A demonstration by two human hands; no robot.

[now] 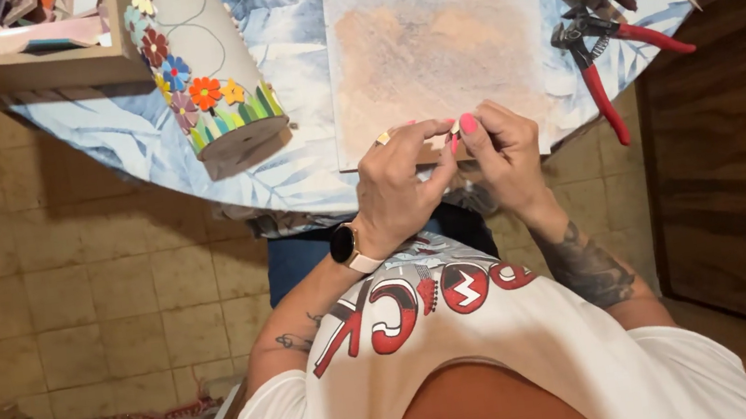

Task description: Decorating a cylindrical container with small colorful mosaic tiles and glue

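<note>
Both our hands meet at the table's near edge: our left hand [399,186] and right hand [503,154] pinch closed on a small tile piece [453,131], too hidden to judge its axis. Just beyond lies a square board [428,46]; farther right, red-handled nippers [600,61]; farther left, a flower-mosaic vase [204,78] lying on its side.

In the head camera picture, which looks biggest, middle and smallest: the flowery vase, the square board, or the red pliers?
1. Square board, the largest.
2. Flowery vase, lying on its side, somewhat smaller.
3. Red-handled pliers, the smallest.
All three lie on the table at similar distance, so the order looks dependable.
</note>
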